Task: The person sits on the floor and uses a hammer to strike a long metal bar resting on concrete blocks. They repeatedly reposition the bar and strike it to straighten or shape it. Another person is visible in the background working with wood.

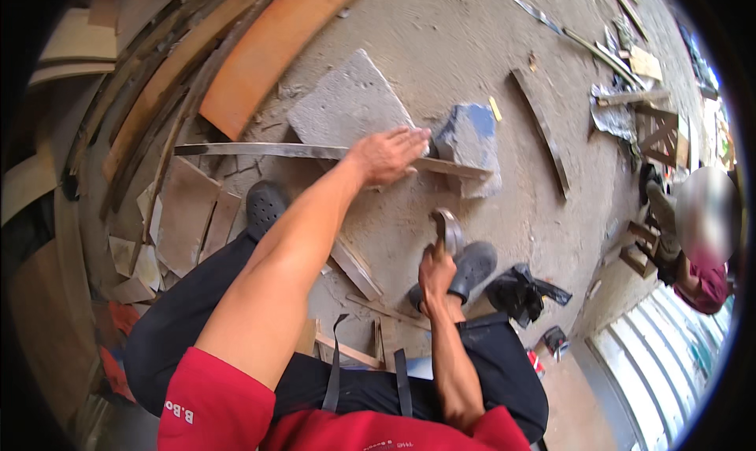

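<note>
A long narrow wooden strip (pixel 268 149) lies across two rough grey blocks. The larger concrete block (pixel 346 101) is on the left, and the smaller block (pixel 471 132), with a blue patch on top, supports the strip near its right end. My left hand (pixel 389 156) rests flat over the strip between them, fingers stretched out toward the right. Nearer to me, my right hand (pixel 436 274) is closed round the handle of a claw hammer (pixel 447 229). The hammer's metal head is raised apart from the strip, and most of its handle is hidden by my fist.
Long boards and an orange plank (pixel 268 49) are piled at the left. Another wood strip (pixel 540 132) lies on the floor at right. A handsaw (pixel 537 15) is farther off. Beside my right shoe sits a black plastic bag (pixel 523 293). Another person (pixel 701 282) is at the right edge.
</note>
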A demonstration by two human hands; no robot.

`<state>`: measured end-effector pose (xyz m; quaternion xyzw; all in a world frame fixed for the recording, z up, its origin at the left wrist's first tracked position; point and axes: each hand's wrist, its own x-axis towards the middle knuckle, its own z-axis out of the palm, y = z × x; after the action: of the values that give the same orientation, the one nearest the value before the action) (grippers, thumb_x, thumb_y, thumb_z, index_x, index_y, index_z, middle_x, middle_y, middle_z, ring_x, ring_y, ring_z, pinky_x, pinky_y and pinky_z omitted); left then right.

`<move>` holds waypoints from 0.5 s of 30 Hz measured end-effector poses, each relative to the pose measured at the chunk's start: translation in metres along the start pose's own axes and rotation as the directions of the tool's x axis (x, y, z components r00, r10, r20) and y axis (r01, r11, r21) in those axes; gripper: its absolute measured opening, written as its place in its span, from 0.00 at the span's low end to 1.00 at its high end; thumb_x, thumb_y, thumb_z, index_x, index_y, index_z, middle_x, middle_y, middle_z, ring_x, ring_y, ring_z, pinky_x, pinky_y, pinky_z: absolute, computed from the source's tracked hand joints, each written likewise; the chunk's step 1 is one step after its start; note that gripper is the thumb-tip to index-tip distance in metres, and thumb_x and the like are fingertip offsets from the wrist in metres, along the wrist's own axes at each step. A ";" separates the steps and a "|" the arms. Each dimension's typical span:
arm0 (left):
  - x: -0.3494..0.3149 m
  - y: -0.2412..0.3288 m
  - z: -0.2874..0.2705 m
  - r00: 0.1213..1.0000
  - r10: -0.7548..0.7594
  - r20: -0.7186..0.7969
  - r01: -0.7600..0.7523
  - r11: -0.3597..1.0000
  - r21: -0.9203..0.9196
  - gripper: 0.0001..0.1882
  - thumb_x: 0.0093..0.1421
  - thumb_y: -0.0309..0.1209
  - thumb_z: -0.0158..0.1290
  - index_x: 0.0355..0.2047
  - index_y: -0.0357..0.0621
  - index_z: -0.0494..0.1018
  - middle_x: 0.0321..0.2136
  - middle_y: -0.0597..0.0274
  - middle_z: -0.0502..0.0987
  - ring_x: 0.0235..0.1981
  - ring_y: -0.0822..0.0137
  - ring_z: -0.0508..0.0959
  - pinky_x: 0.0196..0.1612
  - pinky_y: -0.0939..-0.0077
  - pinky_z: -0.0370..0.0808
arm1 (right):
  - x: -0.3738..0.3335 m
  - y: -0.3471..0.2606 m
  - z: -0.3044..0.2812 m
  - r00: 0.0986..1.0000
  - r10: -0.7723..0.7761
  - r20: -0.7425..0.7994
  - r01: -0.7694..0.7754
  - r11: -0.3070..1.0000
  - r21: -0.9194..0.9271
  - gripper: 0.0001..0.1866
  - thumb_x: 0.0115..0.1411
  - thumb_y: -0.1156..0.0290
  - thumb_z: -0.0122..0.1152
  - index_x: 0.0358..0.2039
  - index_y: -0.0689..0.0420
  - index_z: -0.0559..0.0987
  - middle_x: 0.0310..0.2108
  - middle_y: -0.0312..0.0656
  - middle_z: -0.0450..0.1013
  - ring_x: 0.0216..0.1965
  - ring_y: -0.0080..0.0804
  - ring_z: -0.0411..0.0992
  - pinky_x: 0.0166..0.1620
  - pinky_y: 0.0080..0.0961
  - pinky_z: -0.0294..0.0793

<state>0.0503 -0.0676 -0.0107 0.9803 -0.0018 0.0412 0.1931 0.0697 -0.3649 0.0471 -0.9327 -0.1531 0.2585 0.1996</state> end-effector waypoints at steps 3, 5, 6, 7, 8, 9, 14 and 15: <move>0.003 0.005 -0.004 1.000 0.006 -0.005 -0.005 0.993 0.117 0.32 0.66 0.48 0.46 0.62 0.37 0.63 0.67 0.53 0.60 0.68 0.59 0.60 0.70 0.64 0.55 | 0.004 -0.009 -0.001 0.949 -0.219 -0.226 0.268 0.938 0.218 0.10 0.65 0.70 0.53 0.28 0.61 0.75 0.20 0.49 0.68 0.22 0.48 0.68 0.27 0.41 0.66; 0.000 0.001 0.000 1.000 0.008 -0.003 -0.007 0.994 0.110 0.32 0.66 0.49 0.46 0.62 0.37 0.63 0.68 0.53 0.59 0.68 0.59 0.59 0.71 0.64 0.55 | 0.015 -0.025 -0.001 0.975 -0.180 -0.129 0.208 0.946 0.247 0.11 0.65 0.68 0.54 0.29 0.61 0.75 0.20 0.48 0.67 0.22 0.46 0.69 0.27 0.40 0.66; 0.000 0.001 0.002 1.000 0.013 -0.002 -0.013 0.995 0.099 0.33 0.66 0.49 0.45 0.63 0.37 0.62 0.68 0.53 0.58 0.69 0.59 0.59 0.71 0.64 0.54 | 0.018 -0.028 0.000 0.985 -0.153 -0.081 0.169 0.952 0.254 0.11 0.65 0.67 0.54 0.29 0.61 0.75 0.20 0.47 0.67 0.22 0.44 0.69 0.27 0.39 0.66; 0.003 0.001 0.001 1.000 0.021 -0.015 -0.019 0.994 0.110 0.33 0.66 0.49 0.46 0.62 0.36 0.63 0.67 0.52 0.59 0.68 0.59 0.60 0.70 0.63 0.55 | 0.024 -0.021 0.007 0.980 -0.185 -0.077 0.196 0.964 0.181 0.09 0.62 0.68 0.55 0.31 0.62 0.76 0.21 0.53 0.70 0.24 0.52 0.71 0.30 0.44 0.69; 0.006 0.000 -0.001 0.999 0.029 -0.029 -0.026 0.992 0.120 0.33 0.66 0.49 0.47 0.62 0.36 0.63 0.67 0.52 0.60 0.68 0.59 0.61 0.70 0.63 0.56 | 0.034 -0.016 0.016 0.972 -0.223 -0.072 0.230 0.967 0.110 0.09 0.60 0.69 0.55 0.33 0.62 0.77 0.22 0.58 0.73 0.26 0.59 0.73 0.32 0.49 0.72; 0.005 0.005 0.001 0.999 0.029 -0.037 -0.025 0.992 0.121 0.33 0.65 0.49 0.48 0.61 0.35 0.64 0.66 0.52 0.61 0.67 0.58 0.61 0.70 0.63 0.56 | 0.035 -0.005 0.027 0.985 -0.173 -0.008 0.174 0.983 0.059 0.09 0.59 0.69 0.55 0.34 0.62 0.77 0.23 0.60 0.73 0.27 0.62 0.73 0.33 0.52 0.72; -0.009 0.015 0.008 1.000 0.007 -0.022 -0.006 1.000 0.008 0.33 0.64 0.48 0.49 0.61 0.35 0.64 0.65 0.50 0.63 0.67 0.58 0.62 0.70 0.64 0.56 | 0.019 -0.045 0.007 0.862 -0.462 -0.209 0.488 0.867 0.099 0.10 0.62 0.68 0.56 0.28 0.61 0.77 0.17 0.55 0.70 0.19 0.55 0.72 0.23 0.43 0.70; -0.006 0.012 0.005 1.000 0.013 -0.005 -0.012 0.999 0.039 0.33 0.65 0.48 0.48 0.61 0.35 0.64 0.65 0.51 0.63 0.67 0.59 0.61 0.70 0.64 0.56 | 0.021 -0.071 -0.009 0.857 -0.432 -0.282 0.479 0.869 0.124 0.11 0.64 0.70 0.56 0.25 0.60 0.74 0.16 0.52 0.69 0.16 0.50 0.69 0.21 0.39 0.67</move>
<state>0.0444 -0.0803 -0.0110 0.9837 -0.0067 0.0449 0.1737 0.0790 -0.2970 0.0769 -0.8708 -0.3190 0.0999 0.3604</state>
